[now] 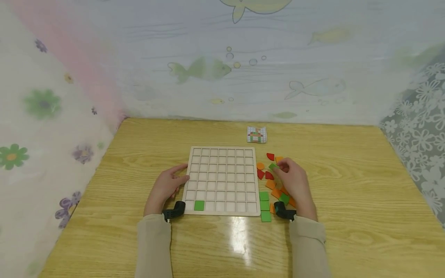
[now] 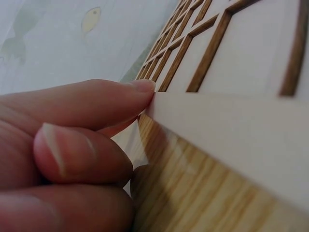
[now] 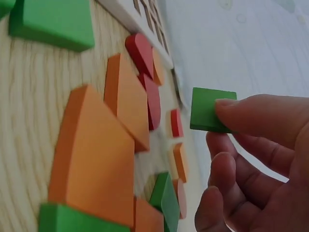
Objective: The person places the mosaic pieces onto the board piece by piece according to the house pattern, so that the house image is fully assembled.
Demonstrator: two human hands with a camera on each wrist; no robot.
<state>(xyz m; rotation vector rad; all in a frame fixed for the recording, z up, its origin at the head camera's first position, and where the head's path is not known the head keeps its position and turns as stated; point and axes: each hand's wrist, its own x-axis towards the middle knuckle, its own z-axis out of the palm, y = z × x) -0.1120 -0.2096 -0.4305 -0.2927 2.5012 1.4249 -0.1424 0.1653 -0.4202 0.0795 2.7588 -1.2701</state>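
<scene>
A pale wooden grid board (image 1: 257, 185) lies flat, with one green square tile (image 1: 199, 205) in its bottom row. At the board's left edge is my left hand (image 1: 166, 186); in the left wrist view a fairly straight finger (image 2: 111, 94) touches the rim, while other fingers are bent below. My right hand (image 1: 292, 179) pinches a green square block (image 3: 205, 110) between thumb and fingers, above the loose pieces right of the board. Around it lie red quarter-round pieces (image 1: 270, 156), orange pieces (image 1: 270, 184) and another green piece (image 1: 284, 199).
Several green squares (image 1: 264, 205) line the board's lower right side. Behind the board lies a small printed pattern card (image 1: 256, 134). An orange disc (image 1: 260, 166) sits near the right rim. The wooden table (image 1: 354, 185) meets a painted wall (image 1: 208, 104) at the back.
</scene>
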